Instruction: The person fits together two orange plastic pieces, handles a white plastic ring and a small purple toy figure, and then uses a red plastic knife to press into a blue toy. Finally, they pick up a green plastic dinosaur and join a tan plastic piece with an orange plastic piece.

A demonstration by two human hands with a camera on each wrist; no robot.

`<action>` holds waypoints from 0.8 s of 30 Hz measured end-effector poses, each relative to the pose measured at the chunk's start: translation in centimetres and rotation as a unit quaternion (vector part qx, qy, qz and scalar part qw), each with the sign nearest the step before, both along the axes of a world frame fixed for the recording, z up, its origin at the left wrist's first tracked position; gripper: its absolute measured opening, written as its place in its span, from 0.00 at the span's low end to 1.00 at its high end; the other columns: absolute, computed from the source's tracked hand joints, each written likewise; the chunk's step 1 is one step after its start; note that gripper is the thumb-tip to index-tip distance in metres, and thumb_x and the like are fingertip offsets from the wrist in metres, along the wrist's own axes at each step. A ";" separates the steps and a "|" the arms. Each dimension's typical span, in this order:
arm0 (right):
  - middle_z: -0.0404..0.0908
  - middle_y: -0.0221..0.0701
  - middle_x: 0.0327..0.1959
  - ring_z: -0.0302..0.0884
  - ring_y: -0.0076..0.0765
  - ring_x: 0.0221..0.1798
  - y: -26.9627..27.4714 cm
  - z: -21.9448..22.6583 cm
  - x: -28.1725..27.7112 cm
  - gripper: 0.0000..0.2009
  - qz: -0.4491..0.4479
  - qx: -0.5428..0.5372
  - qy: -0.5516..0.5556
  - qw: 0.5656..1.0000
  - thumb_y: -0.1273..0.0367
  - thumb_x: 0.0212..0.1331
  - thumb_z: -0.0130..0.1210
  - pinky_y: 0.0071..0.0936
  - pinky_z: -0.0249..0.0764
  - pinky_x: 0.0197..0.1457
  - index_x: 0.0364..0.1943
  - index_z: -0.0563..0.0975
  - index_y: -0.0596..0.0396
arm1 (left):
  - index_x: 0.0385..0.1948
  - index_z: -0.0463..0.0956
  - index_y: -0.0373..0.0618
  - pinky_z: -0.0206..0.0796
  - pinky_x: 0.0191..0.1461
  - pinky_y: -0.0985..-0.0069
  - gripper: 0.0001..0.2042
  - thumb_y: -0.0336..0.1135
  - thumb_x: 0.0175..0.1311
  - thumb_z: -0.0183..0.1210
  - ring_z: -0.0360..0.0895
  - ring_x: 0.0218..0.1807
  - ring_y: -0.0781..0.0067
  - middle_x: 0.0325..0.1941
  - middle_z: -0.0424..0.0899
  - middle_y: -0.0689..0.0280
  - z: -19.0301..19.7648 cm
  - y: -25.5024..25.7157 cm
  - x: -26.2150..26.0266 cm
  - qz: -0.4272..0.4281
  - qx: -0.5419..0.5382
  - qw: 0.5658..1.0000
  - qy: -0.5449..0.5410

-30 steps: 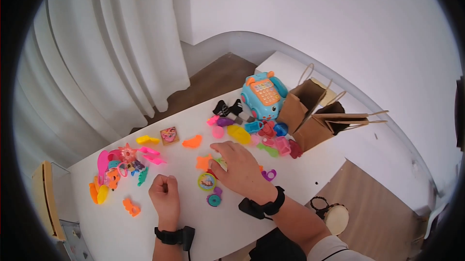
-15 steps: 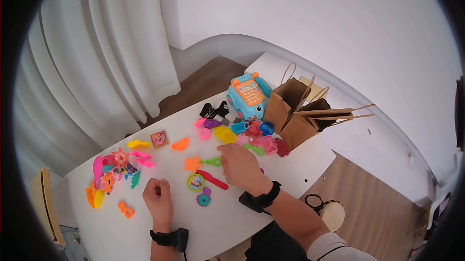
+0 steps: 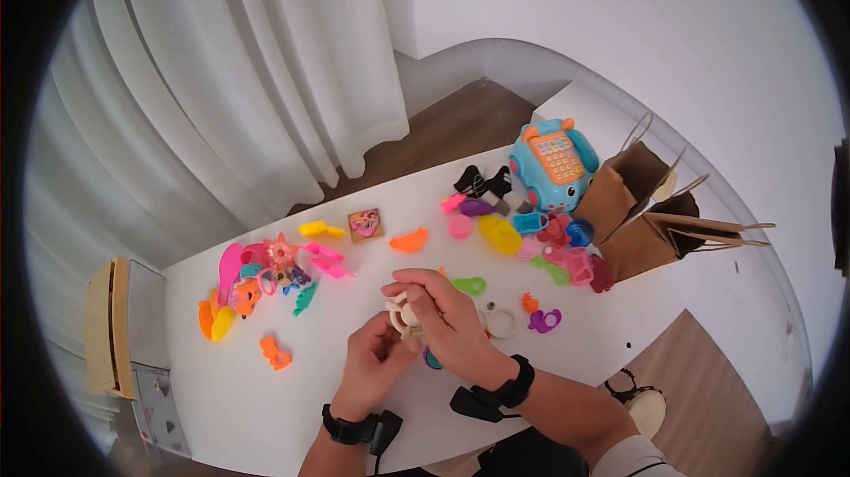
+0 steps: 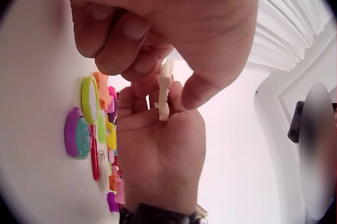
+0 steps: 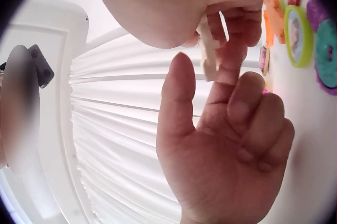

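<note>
A cream-coloured toy (image 3: 400, 318) with cut-out gaps is between the two hands above the table. My right hand (image 3: 452, 322) pinches it between thumb and fingers; the left wrist view shows the toy (image 4: 164, 93) edge-on in that hand (image 4: 160, 150). From the near side, my left hand (image 3: 376, 357) reaches it. In the right wrist view, the left index finger touches the toy (image 5: 209, 55), the thumb stands apart and the other fingers of this hand (image 5: 226, 150) bend loosely. Part of the toy is hidden by fingers.
Colourful toys lie left, with an orange piece (image 3: 275, 353) nearer. Beyond the hands are an orange piece (image 3: 409, 241), a yellow piece (image 3: 500, 234) and a blue toy phone (image 3: 551, 167). Paper bags (image 3: 633, 247) stand right. A cream ring (image 3: 500, 323) and purple toy (image 3: 544, 321) lie right.
The head view has shifted. My right hand has come up from the table toys with the cream toy in its grip. My left hand has left its fist and moved to meet it.
</note>
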State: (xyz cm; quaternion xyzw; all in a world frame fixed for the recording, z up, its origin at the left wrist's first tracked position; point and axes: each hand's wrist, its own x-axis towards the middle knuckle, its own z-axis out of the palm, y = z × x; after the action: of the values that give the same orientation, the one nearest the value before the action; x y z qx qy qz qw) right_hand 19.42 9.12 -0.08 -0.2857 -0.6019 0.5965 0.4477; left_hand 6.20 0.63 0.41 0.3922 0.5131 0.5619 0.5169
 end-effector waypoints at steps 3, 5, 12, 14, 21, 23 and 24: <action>0.86 0.35 0.54 0.83 0.28 0.52 -0.5 -0.2 0.5 0.14 0.041 -0.005 -0.067 0.997 0.69 0.81 0.47 0.28 0.78 0.58 0.63 0.75 0.58 | 0.58 0.80 0.39 0.71 0.49 0.84 0.15 0.24 0.71 0.64 0.79 0.47 0.86 0.46 0.86 0.71 -1.4 -0.2 -0.3 -0.033 0.000 0.999 -0.007; 0.86 0.36 0.53 0.84 0.31 0.51 -1.0 -0.1 0.5 0.15 0.023 0.053 -0.092 0.994 0.68 0.80 0.49 0.30 0.79 0.57 0.64 0.75 0.57 | 0.56 0.81 0.38 0.71 0.49 0.84 0.13 0.24 0.71 0.63 0.78 0.47 0.87 0.45 0.85 0.72 -0.1 0.0 -0.3 0.042 -0.005 0.999 0.018; 0.85 0.39 0.49 0.84 0.41 0.46 -1.6 -0.5 0.5 0.19 0.009 0.183 -0.165 0.969 0.66 0.75 0.56 0.34 0.78 0.50 0.65 0.76 0.57 | 0.49 0.81 0.40 0.69 0.47 0.84 0.10 0.28 0.70 0.63 0.77 0.42 0.84 0.42 0.85 0.71 0.1 0.5 -1.7 0.099 -0.016 0.995 -0.020; 0.85 0.39 0.48 0.84 0.41 0.46 -1.6 0.0 0.8 0.19 0.010 0.179 -0.189 0.965 0.66 0.74 0.57 0.34 0.78 0.51 0.64 0.76 0.58 | 0.49 0.81 0.40 0.70 0.47 0.83 0.10 0.28 0.70 0.62 0.78 0.42 0.84 0.42 0.85 0.71 0.1 0.6 -1.8 0.100 -0.001 0.995 -0.018; 0.81 0.43 0.54 0.82 0.50 0.50 -1.2 1.2 0.4 0.23 -0.070 0.244 -0.132 0.958 0.69 0.67 0.60 0.43 0.79 0.51 0.66 0.74 0.56 | 0.46 0.79 0.38 0.75 0.49 0.82 0.08 0.27 0.70 0.65 0.81 0.43 0.81 0.43 0.87 0.67 -0.7 1.0 -2.0 0.093 -0.011 0.996 0.014; 0.80 0.44 0.54 0.81 0.50 0.50 -1.3 1.8 0.5 0.23 -0.044 0.239 -0.128 0.961 0.70 0.67 0.60 0.43 0.79 0.51 0.66 0.74 0.56 | 0.45 0.78 0.39 0.76 0.46 0.83 0.07 0.27 0.70 0.65 0.82 0.41 0.81 0.42 0.87 0.67 -1.0 0.7 -2.2 0.097 0.001 0.995 0.016; 0.79 0.44 0.54 0.81 0.50 0.50 -1.3 1.9 0.6 0.23 -0.028 0.234 -0.129 0.963 0.71 0.67 0.59 0.43 0.79 0.51 0.66 0.73 0.56 | 0.44 0.77 0.40 0.76 0.41 0.83 0.06 0.26 0.71 0.64 0.82 0.39 0.81 0.41 0.87 0.67 -0.9 0.6 -2.2 0.079 -0.002 0.997 0.001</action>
State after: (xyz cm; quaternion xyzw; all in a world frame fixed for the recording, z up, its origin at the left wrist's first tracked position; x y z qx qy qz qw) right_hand 19.98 7.83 1.81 -0.2645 -0.7692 0.3838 0.4371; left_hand 4.04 1.23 -0.48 0.3498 0.5443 0.5992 0.4714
